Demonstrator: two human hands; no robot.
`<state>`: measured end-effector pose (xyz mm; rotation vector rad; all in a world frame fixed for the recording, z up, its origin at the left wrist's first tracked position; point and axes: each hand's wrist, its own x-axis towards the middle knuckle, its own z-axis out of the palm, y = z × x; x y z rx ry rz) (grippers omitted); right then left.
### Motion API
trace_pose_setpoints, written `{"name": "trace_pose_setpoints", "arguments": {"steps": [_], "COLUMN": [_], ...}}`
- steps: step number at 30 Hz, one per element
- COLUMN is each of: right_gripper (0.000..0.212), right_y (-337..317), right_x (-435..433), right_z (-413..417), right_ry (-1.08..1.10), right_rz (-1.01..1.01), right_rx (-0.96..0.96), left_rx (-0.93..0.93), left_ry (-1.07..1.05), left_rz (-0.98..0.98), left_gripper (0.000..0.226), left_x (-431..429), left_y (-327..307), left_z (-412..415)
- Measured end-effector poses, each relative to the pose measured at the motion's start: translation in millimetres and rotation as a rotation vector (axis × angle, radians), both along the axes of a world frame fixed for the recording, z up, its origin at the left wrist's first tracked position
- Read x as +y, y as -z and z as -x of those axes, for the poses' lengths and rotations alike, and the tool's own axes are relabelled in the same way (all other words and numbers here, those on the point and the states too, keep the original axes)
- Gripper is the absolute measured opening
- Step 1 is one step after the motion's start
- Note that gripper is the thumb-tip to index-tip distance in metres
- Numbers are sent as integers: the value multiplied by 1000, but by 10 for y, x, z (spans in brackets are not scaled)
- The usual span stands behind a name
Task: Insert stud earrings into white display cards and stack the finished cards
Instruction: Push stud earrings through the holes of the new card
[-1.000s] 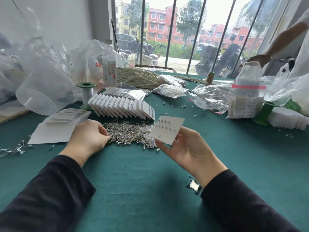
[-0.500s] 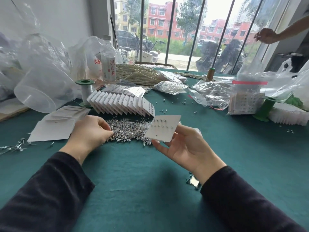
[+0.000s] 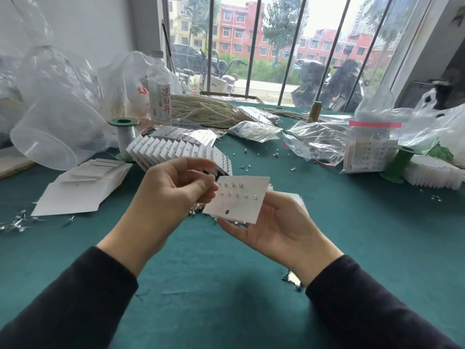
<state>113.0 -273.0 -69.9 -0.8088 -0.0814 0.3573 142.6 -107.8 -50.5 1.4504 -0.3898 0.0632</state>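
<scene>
White flat card (image 3: 239,200) w/ stud rows, right hand (image 3: 276,230) grip underneath.

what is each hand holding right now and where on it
The right hand holds a white card by its lower edge. The left hand pinches at the card's upper left corner; whether it holds a stud cannot be told.

Matt teal cloth on the table (image 3: 352,235). Matt white paper display card (image 3: 239,200), studded with small shiny metal earrings (image 3: 232,185). Behind the card, glossy crinkled clear plastic bags (image 3: 312,139) and a smooth translucent plastic bottle (image 3: 159,89).
</scene>
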Motion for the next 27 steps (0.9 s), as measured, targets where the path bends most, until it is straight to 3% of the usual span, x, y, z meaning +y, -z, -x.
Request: {"name": "trace_pose_setpoints", "arguments": {"steps": [2, 5, 10, 13, 18, 24, 27], "right_gripper": [30, 24, 32, 43, 42, 38, 25], "right_y": [11, 18, 20, -6, -23, -18, -25], "right_x": [13, 43, 72, 82, 101, 111, 138], "right_z": [10, 22, 27, 26, 36, 44, 60], "right_ry": [-46, -88, -114, -125, -133, -113, -9], "right_rz": [11, 33, 16, 55, 71, 84, 161], "right_rx": [-20, -35, -54, -82, -123, -126, -130], "left_rx": [1, -86, -369, -371, -363, -387, -392], "left_ry": [29, 17, -201, -221, -230, -227, -192], "left_rz": [114, 138, -293, -331, -316, -336, -325], "left_gripper": [7, 14, 12, 10, 12, 17, 13], "left_x": [-9, -39, -90, -143, -171, -168, -171], "left_y": [-35, -61, -17, 7, 25, 47, 42], "left_z": [32, 87, 122, 149, 151, 142, 144]}}
